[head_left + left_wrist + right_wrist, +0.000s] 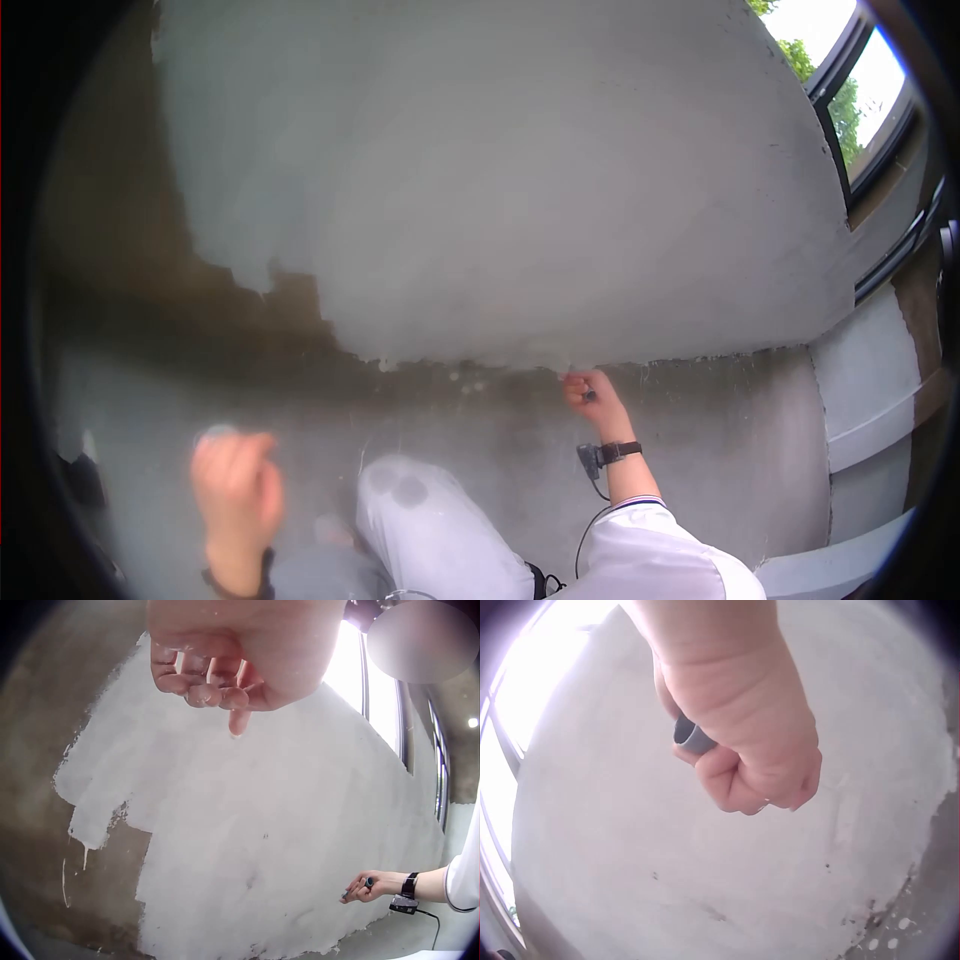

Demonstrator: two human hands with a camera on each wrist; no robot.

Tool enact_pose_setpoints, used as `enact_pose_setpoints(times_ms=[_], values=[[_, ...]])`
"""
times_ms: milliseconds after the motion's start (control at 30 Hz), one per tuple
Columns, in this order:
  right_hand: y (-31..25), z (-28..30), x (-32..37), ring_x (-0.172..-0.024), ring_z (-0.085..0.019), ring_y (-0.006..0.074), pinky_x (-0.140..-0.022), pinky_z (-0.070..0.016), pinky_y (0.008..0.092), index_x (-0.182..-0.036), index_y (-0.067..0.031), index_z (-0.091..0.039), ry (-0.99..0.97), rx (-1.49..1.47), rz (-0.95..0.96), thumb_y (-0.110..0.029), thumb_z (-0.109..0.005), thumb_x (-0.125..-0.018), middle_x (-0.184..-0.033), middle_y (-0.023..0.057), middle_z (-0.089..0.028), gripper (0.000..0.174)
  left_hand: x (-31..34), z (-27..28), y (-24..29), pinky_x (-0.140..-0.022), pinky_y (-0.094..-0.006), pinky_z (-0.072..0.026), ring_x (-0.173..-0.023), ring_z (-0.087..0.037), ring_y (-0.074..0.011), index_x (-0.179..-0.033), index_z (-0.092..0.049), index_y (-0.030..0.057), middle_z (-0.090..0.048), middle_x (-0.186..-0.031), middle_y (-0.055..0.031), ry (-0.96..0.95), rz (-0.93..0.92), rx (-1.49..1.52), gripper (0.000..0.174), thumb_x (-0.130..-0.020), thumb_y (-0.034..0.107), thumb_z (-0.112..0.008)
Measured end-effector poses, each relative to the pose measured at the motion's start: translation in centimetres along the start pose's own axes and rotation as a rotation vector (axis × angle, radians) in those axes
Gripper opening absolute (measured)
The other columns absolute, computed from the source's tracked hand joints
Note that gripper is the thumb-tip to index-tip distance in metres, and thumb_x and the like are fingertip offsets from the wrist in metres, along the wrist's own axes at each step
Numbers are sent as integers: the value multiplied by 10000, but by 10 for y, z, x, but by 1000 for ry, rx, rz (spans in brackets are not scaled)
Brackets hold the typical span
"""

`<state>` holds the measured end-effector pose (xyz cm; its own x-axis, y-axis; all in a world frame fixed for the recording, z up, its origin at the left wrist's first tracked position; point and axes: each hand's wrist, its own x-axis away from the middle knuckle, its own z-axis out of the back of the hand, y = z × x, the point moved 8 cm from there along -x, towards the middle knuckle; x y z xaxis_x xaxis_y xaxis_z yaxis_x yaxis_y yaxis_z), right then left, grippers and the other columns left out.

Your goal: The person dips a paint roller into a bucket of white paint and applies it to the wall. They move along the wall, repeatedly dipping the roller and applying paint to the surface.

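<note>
My right hand [597, 397] grips a tool by its grey, hollow-ended handle [695, 737], close to the lower edge of the pale coating [560, 220] on the wall. The fist hides the tool's working end in the right wrist view. My left hand [237, 485], blurred in the head view, is raised at the lower left, away from the wall coating. In the left wrist view its fingers [204, 694] are loosely bent with gaps between them, and nothing shows in the grasp. Whitish smears mark the fingertips.
Brown uncoated wall [110, 200] lies at the left, bordering the ragged coating. Windows [860, 100] stand at the right. Below the wall is a grey floor [720, 430] with white spots, and my bent knee [410, 490] is close to it. A cable [583, 540] runs from the right wrist.
</note>
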<state>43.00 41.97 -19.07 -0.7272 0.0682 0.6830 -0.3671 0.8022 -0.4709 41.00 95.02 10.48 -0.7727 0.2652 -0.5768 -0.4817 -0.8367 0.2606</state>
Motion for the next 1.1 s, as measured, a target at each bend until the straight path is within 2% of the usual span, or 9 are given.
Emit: enact_pose_setpoints(times_ms=[133,167,333,567,633,700,867,1000,1100], values=[[-51,-66,123,-455,-341,43,-413,-198,236,-1123,125,-462,-216,-180,19,-38,-449,-957,-670,-15,-410,232,-1,-3,1,-581,-370,-333,-552,-451,-255,-777,-592,21,-502,-633,-89,7,-12,43,130,-699,-65,-532],[-71,-98,180,-454,-344,42,-408,-202,238,-1152,139,-467,-340,-181,57,-46,-436,-964,-670,-12,-411,266,-3,-6,6,-580,-370,-333,-549,-448,-253,-778,-593,21,-501,-631,-88,16,-42,74,132,-697,-67,-536],[-103,-129,263,-456,-363,65,-408,-224,237,-1236,165,-452,-413,-32,291,-88,-403,-993,-678,4,-418,354,-9,-14,7,-578,-369,-331,-539,-436,-249,-779,-598,24,-494,-625,-84,30,-83,129,139,-691,-71,-549],[-127,-99,249,-433,-356,73,-395,-224,241,-1250,125,-483,-423,-14,250,-135,-417,-1006,-650,3,-419,362,-24,-11,29,-580,-367,-334,-534,-431,-247,-779,-600,24,-484,-620,-80,15,-84,92,135,-696,-71,-555],[-124,-77,228,-428,-347,67,-393,-222,237,-1204,96,-530,-341,85,278,-135,-462,-989,-627,-11,-419,322,-21,-12,28,-580,-367,-333,-534,-431,-246,-781,-601,23,-481,-619,-80,19,-90,81,135,-697,-72,-556],[-112,-55,195,-434,-341,62,-397,-230,233,-1075,48,-566,-175,102,296,-130,-513,-964,-605,-27,-417,216,-18,-16,21,-583,-361,-339,-531,-441,-243,-788,-607,21,-497,-624,-80,0,-59,86,134,-705,-70,-556],[-84,-17,129,-449,-346,58,-407,-239,229,-1001,30,-542,103,213,305,-99,-504,-956,-605,-27,-426,141,-3,-10,10,-592,-350,-355,-527,-467,-239,-824,-617,21,-540,-641,-78,25,-54,110,144,-725,-67,-560],[-81,-52,163,-452,-360,52,-407,-244,216,-1017,46,-533,-54,169,284,-97,-501,-957,-610,-26,-429,158,-1,-12,6,-595,-351,-361,-533,-479,-237,-856,-620,23,-560,-652,-74,26,-76,139,159,-735,-65,-566],[-84,-101,219,-460,-369,52,-384,-237,221,-1189,115,-514,-305,107,285,-108,-480,-977,-636,-15,-434,310,-3,-18,10,-594,-353,-360,-539,-485,-235,-863,-621,28,-560,-651,-72,25,-109,148,165,-736,-64,-569]])
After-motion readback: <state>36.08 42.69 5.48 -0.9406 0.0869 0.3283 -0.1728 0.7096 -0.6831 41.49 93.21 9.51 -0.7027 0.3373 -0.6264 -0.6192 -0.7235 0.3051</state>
